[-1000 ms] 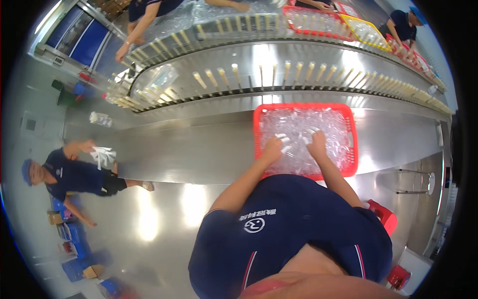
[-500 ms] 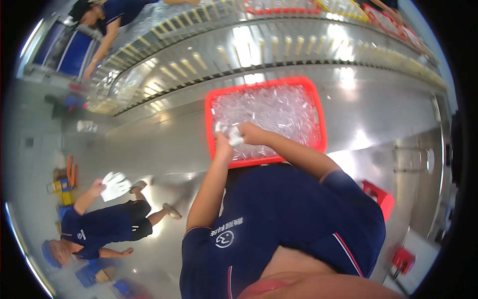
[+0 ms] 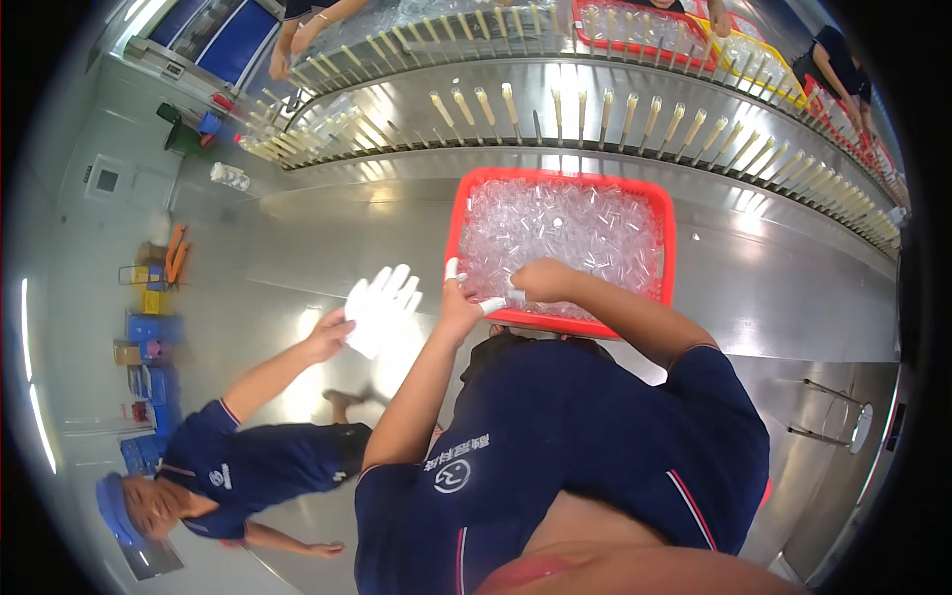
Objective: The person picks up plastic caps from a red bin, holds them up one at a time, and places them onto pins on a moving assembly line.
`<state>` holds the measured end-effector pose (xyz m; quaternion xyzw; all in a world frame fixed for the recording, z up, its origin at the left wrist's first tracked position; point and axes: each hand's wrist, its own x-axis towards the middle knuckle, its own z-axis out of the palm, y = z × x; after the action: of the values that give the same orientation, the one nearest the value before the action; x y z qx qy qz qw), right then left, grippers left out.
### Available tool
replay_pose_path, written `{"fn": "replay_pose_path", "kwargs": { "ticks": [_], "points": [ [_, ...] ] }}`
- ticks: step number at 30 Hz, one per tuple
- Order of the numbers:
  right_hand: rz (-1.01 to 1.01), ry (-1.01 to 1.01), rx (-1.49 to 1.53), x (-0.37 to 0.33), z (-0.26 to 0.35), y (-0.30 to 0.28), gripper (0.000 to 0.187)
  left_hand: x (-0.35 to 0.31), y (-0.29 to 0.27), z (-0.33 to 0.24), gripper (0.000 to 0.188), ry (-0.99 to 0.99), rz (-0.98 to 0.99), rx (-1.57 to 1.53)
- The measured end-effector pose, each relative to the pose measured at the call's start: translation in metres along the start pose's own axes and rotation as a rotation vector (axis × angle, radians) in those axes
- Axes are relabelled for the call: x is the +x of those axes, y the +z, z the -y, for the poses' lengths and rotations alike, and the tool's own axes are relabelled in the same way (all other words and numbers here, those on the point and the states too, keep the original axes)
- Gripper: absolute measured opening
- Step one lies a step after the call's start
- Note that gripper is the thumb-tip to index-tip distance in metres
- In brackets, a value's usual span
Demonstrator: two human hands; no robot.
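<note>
A red plastic basket [image 3: 666, 238] full of short clear plastic tubes [image 3: 565, 223] stands before me on the metal table. At its near left corner is my left hand [image 3: 460, 305], open, thumb and a finger spread apart, both with white tip covers. My right hand [image 3: 543, 281] is closed over the near part of the basket, its fingers bent inward. Something small and whitish [image 3: 515, 295] shows at its fingertips; whether it is held or worn I cannot tell. To the left, a co-worker's hand [image 3: 327, 334] holds out a white glove [image 3: 380, 309].
Beyond the basket, rows of upright pegs with cream-coloured tips [image 3: 605, 114] run along the metal conveyor. Other people's hands work at the far side, near a red basket [image 3: 645, 40] and a yellow one [image 3: 759, 74]. Blue bins [image 3: 149, 382] line the left wall. A stool [image 3: 861, 426] stands right.
My hands, together over the basket before, have drawn apart. The co-worker has come closer with the white glove. My view has shifted, moving the basket rightward in the picture.
</note>
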<state>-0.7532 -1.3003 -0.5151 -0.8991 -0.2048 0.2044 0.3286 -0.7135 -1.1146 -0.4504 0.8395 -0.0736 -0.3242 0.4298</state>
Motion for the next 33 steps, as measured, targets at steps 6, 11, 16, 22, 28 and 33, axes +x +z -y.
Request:
{"fn": "replay_pose_path", "kwargs": {
  "ticks": [6, 11, 16, 22, 28, 33],
  "points": [
    [-0.472, -0.314, 0.082, -0.010, 0.037, -0.013, 0.027, 0.030, 0.034, 0.030, 0.101, 0.020, 0.052, -0.090],
    [-0.376, -0.386, 0.030, -0.015, -0.008, 0.014, 0.039, 0.021, 0.059, 0.000, 0.091, -0.141, 0.076, -0.292],
    [-0.399, -0.405, 0.054, -0.020, -0.060, 0.045, 0.035, 0.041, 0.094, 0.006, 0.078, -0.219, 0.069, -0.188],
    [-0.451, -0.463, 0.098, -0.023, -0.091, 0.072, 0.027, 0.054, 0.108, 0.044, 0.081, -0.287, 0.193, -0.163],
    [-0.296, -0.044, 0.289, -0.041, -0.112, 0.050, 0.036, 0.042, 0.047, 0.037, 0.079, -0.135, -0.018, -0.240],
    [-0.289, -0.222, -0.050, -0.001, -0.063, 0.062, 0.043, 0.076, 0.086, 0.050, 0.063, -0.133, 0.106, -0.093]
  ]
}}
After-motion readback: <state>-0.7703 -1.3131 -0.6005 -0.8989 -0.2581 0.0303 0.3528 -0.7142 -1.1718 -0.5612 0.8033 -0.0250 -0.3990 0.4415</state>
